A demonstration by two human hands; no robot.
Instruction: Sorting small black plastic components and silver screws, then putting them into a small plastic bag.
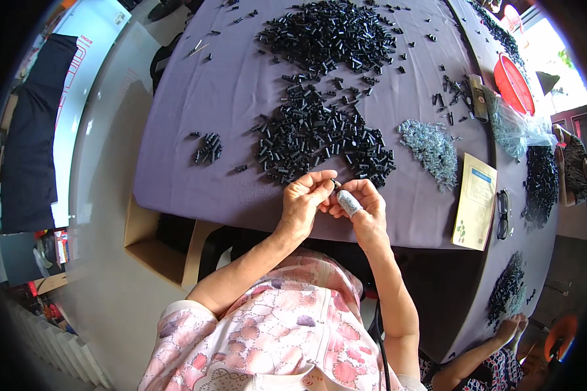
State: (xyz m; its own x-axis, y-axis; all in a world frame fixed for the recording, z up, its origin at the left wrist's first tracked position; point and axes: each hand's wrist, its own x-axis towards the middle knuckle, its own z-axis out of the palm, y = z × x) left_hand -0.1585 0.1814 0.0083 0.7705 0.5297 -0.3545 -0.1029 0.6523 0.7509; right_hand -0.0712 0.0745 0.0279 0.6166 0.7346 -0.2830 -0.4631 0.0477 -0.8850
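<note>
At the table's near edge, my left hand (304,203) and my right hand (366,210) meet, fingertips pinched together. Between them is a small black piece (335,184), mostly hidden by the fingers, like those in the pile just beyond. A speckled grey wrap (349,203) covers my right thumb. Directly past my hands spreads a pile of short black tubular parts (316,130). To its right sits a heap of small clear bluish pieces (430,151). A little cluster of black parts (208,148) lies off to the left.
A larger black heap (326,36) covers the far side of the purple-grey tablecloth (195,85). Right of me lie a yellow packet (475,203), eyeglasses (503,215) and a red basket (514,85). An open cardboard box (153,251) stands below left. Another person's hands (512,328) work lower right.
</note>
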